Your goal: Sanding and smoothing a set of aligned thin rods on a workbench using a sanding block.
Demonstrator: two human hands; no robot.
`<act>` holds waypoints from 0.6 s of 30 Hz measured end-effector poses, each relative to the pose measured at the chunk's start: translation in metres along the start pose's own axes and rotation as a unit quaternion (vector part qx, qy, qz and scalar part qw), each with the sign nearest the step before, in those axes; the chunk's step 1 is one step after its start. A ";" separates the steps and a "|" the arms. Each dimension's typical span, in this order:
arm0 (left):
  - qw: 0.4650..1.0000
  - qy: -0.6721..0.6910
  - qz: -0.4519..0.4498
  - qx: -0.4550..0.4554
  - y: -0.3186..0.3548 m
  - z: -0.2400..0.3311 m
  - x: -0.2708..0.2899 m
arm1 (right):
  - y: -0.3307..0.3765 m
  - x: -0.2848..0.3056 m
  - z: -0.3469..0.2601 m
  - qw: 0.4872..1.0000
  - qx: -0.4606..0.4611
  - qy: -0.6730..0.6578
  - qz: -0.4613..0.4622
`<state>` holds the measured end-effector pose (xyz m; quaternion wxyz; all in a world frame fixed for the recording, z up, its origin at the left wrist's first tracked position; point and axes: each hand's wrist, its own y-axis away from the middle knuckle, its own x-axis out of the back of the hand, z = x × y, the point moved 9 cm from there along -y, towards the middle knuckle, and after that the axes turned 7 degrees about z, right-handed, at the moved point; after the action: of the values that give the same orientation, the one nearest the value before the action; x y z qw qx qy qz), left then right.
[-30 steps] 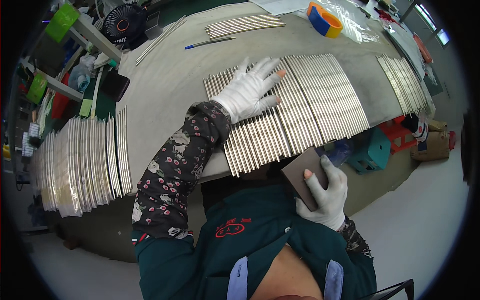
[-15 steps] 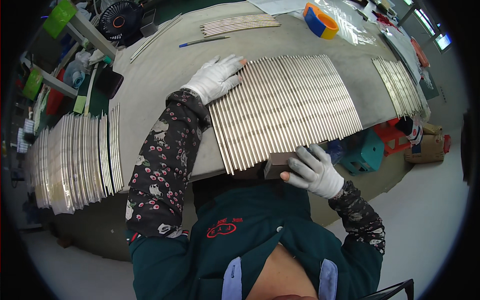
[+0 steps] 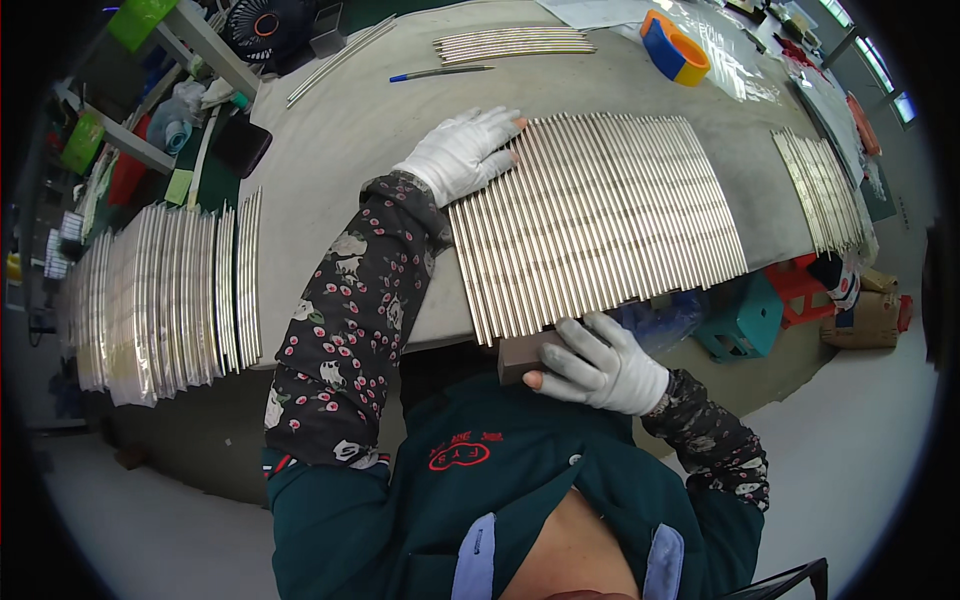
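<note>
Many slim silvery metal rods (image 3: 600, 220) lie side by side in one flat row on the table. My left hand (image 3: 462, 155), in a white glove with bare fingertips, rests at the far left corner of the row. Its fingers stretch out against the ends and side of the outermost rods. My right hand (image 3: 605, 368), gloved the same way, grips a brown-grey rectangular block (image 3: 518, 358) at the table's near edge. The block sits by the near ends of the rods, toward the row's left. Part of it is hidden under my fingers.
Plastic-wrapped rods (image 3: 150, 300) stand at the left. Smaller rod bundles lie at the back (image 3: 515, 43) and right (image 3: 820, 190). Also on the table are a blue pen (image 3: 440, 73) and a tape roll (image 3: 677, 47). A teal stool (image 3: 742, 318) stands below the right edge.
My right hand and the block have moved left along the near ends of the rods. My left hand stays at the far left corner. The whole view has shifted a little.
</note>
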<state>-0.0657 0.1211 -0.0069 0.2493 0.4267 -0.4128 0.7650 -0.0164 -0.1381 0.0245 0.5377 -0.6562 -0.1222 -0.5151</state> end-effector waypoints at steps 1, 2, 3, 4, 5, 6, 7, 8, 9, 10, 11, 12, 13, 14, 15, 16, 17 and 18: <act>1.000 -0.003 0.000 0.002 0.001 0.000 0.002 | -0.003 0.000 0.003 1.000 0.003 0.000 0.002; 1.000 -0.005 0.001 0.004 0.001 0.001 0.003 | -0.006 -0.001 0.005 1.000 0.007 0.004 -0.010; 1.000 -0.007 0.001 0.004 0.001 0.000 0.003 | -0.009 -0.003 0.007 1.000 0.009 0.009 -0.023; 1.000 -0.003 0.005 -0.003 0.001 0.002 0.002 | -0.009 -0.002 0.005 0.999 -0.009 0.006 -0.038; 1.000 0.001 0.009 -0.011 0.001 0.003 0.002 | -0.010 -0.005 -0.001 0.999 -0.008 0.006 -0.037; 1.000 -0.003 0.010 -0.017 -0.001 0.005 0.002 | -0.015 -0.001 -0.008 1.000 -0.012 -0.014 0.004; 1.000 -0.004 0.009 -0.019 0.000 0.006 0.003 | -0.016 0.004 -0.011 0.998 -0.015 -0.034 0.045; 1.000 -0.004 0.009 -0.020 0.000 0.006 0.003 | -0.014 -0.004 -0.019 0.999 0.023 -0.034 0.018; 1.000 -0.005 0.011 -0.021 0.000 0.008 0.005 | -0.015 -0.009 -0.018 0.999 0.022 -0.032 0.018; 1.000 -0.005 0.011 -0.023 -0.001 0.009 0.006 | -0.018 -0.016 -0.017 0.999 0.028 -0.014 0.008; 1.000 -0.008 0.009 -0.019 -0.001 0.009 0.007 | -0.021 -0.021 -0.014 0.999 0.033 0.004 -0.003; 1.000 -0.011 0.008 -0.012 -0.001 0.007 0.007 | -0.022 -0.023 -0.011 0.999 0.045 0.010 -0.007; 1.000 -0.011 0.009 -0.011 -0.001 0.006 0.007 | -0.021 -0.020 -0.013 0.999 0.046 0.010 -0.007; 1.000 0.004 0.007 -0.014 -0.001 0.006 0.007 | -0.019 -0.016 -0.015 0.999 0.031 -0.008 -0.019; 1.000 0.020 0.004 -0.017 -0.001 0.007 0.008 | -0.018 -0.013 -0.018 0.999 0.016 -0.028 -0.030; 1.000 0.020 0.004 -0.016 0.000 0.006 0.009 | -0.020 -0.001 -0.020 0.999 0.008 -0.030 0.015; 1.000 0.010 0.011 -0.018 0.000 0.006 0.013 | -0.018 0.004 -0.023 0.999 0.008 -0.030 0.015; 1.000 0.000 0.018 -0.021 0.000 0.008 0.018 | -0.014 0.009 -0.020 1.000 -0.010 -0.025 0.007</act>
<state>-0.0715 0.1146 0.0108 0.2441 0.4136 -0.4365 0.7608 -0.0332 -0.1531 0.0377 0.5316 -0.6751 -0.1259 -0.4958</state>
